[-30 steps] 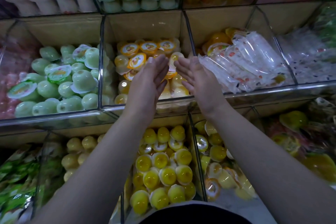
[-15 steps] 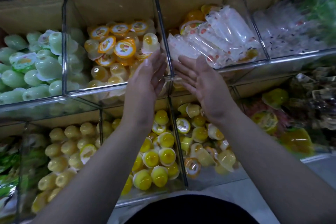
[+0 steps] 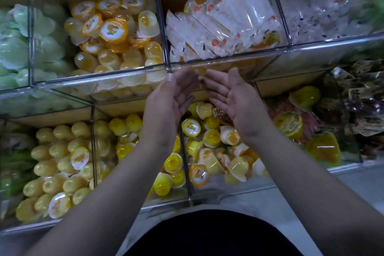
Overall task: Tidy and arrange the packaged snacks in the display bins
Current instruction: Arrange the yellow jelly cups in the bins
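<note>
1. Head view: the left hand (image 3: 172, 97) is spread and empty, fingers straight and close together, palm turned toward the other hand.
2. The right hand (image 3: 232, 100) is likewise spread and empty, palm facing up and inward, fingers relaxed. The fingertips of the two hands come near each other; whether they touch cannot be told.
3. Just beyond the fingertips runs the clear front wall of the upper bins (image 3: 207, 62).
4. Beyond the left hand, in an upper bin, lie orange-lidded jelly cups (image 3: 113, 31), some lid-up, some tipped over.
5. Beyond the right hand, in the neighbouring upper bin, clear sachets (image 3: 224, 23) are piled aslant over a few orange cups.
6. Beneath the left wrist, in a lower bin, sit yellow jelly cups (image 3: 172, 162).
7. Beneath the right hand, mixed jelly cups (image 3: 209, 137) lie jumbled in the next lower bin.
8. Well to the left of the left hand are green cups (image 3: 12, 48), blurred; well to the right of the right hand, dark-wrapped snacks (image 3: 361, 110).
</note>
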### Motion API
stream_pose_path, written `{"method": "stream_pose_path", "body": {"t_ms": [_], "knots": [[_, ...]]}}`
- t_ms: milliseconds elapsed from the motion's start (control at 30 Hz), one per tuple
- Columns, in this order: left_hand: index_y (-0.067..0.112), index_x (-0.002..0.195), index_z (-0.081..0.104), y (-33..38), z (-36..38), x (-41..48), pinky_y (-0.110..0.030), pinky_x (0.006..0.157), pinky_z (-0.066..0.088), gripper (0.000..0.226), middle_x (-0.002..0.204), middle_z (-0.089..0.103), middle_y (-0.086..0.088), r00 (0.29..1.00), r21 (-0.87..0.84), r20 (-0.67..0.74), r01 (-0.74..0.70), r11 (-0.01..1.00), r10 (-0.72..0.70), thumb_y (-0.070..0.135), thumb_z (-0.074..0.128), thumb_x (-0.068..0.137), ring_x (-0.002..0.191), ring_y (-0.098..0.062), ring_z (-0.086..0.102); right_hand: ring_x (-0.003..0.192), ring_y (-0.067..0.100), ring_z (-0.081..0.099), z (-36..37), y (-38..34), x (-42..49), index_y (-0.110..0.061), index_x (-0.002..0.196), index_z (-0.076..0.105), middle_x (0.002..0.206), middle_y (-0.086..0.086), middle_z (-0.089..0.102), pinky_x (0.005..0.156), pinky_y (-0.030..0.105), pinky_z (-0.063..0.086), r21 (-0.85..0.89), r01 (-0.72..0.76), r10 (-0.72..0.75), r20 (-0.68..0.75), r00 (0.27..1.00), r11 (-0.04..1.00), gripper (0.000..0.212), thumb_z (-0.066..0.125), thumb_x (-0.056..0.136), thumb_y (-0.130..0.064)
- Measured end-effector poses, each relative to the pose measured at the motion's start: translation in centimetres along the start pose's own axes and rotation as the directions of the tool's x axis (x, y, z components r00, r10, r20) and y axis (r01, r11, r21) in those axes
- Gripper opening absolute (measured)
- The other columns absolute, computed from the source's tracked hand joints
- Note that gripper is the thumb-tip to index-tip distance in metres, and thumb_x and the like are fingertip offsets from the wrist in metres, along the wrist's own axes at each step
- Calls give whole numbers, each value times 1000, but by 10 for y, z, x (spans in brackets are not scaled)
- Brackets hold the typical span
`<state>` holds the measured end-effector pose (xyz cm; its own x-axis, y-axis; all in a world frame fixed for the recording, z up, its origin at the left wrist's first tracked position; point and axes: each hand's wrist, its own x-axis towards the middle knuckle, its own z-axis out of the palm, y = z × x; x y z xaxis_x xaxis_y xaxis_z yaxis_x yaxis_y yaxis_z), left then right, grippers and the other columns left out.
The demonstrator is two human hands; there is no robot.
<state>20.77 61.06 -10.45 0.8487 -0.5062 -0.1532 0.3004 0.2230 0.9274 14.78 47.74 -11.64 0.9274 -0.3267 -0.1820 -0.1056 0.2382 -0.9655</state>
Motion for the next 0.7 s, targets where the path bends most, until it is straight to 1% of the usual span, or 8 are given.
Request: {"method": "stream_pose_path", "body": {"t_ms": [133, 200, 267, 333, 500, 600, 633, 700], "knots": [[23, 118, 60, -19, 8, 0, -19, 87, 49, 46, 116, 70, 8, 999, 32, -18, 44, 999, -43, 46, 33, 88, 115, -5, 62, 118, 4, 59, -22, 11, -3, -26, 126, 52, 127, -3, 63, 99, 21, 44, -13, -46, 46, -2, 999, 999, 59, 30, 83, -60], [22, 120, 59, -31, 12, 0, -22, 91, 48, 41, 119, 68, 8, 997, 68, -36, 76, 995, -74, 43, 30, 98, 116, -5, 61, 119, 4, 58, -33, 18, -5, -27, 127, 52, 129, -3, 62, 103, 24, 42, -33, -75, 75, 0, 997, 997, 60, 32, 84, -65], [24, 119, 59, -42, 15, 0, -25, 95, 46, 39, 121, 67, 8, 990, 96, -65, 128, 987, -122, 38, 25, 104, 116, -4, 61, 117, 3, 58, -41, 23, -7, -23, 131, 51, 132, 0, 60, 104, 25, 41, -44, -113, 112, -9, 994, 993, 70, 35, 83, -72], [28, 117, 60, -53, 18, 1, -25, 95, 45, 38, 123, 66, 10, 982, 117, -90, 177, 977, -167, 37, 25, 105, 117, -2, 59, 115, 5, 58, -50, 29, -7, -16, 137, 48, 135, 4, 58, 104, 26, 41, -49, -170, 169, -28, 985, 984, 78, 32, 79, -66], [35, 113, 59, -77, 23, 4, -31, 103, 41, 34, 124, 62, 17, 961, 169, -137, 260, 951, -239, 39, 26, 105, 123, -2, 52, 119, 10, 57, -70, 47, -5, -13, 139, 48, 131, 1, 61, 97, 25, 43, -66, -280, 276, -68, 959, 958, 61, 23, 99, -51], [32, 120, 57, -91, 26, 9, -34, 106, 39, 38, 128, 60, 16, 940, 173, -142, 334, 927, -312, 41, 24, 105, 125, -7, 51, 106, 1, 60, -79, 57, -4, -15, 135, 51, 119, -5, 64, 86, 16, 47, -75, -341, 333, -98, 938, 937, 55, 24, 101, -49], [30, 124, 56, -95, 26, 12, -35, 106, 39, 39, 130, 58, 15, 930, 172, -144, 360, 917, -338, 42, 24, 105, 126, -8, 51, 102, -2, 60, -82, 61, -3, -18, 133, 53, 114, -8, 64, 87, 16, 47, -81, -359, 350, -110, 930, 930, 53, 26, 101, -51], [26, 130, 55, -104, 27, 16, -34, 104, 39, 43, 136, 55, 11, 903, 162, -159, 422, 892, -398, 44, 25, 104, 127, -11, 50, 103, -4, 58, -88, 71, -1, -28, 123, 58, 108, -15, 65, 95, 22, 43, -115, -391, 373, -152, 915, 913, 49, 31, 97, -59]]}}
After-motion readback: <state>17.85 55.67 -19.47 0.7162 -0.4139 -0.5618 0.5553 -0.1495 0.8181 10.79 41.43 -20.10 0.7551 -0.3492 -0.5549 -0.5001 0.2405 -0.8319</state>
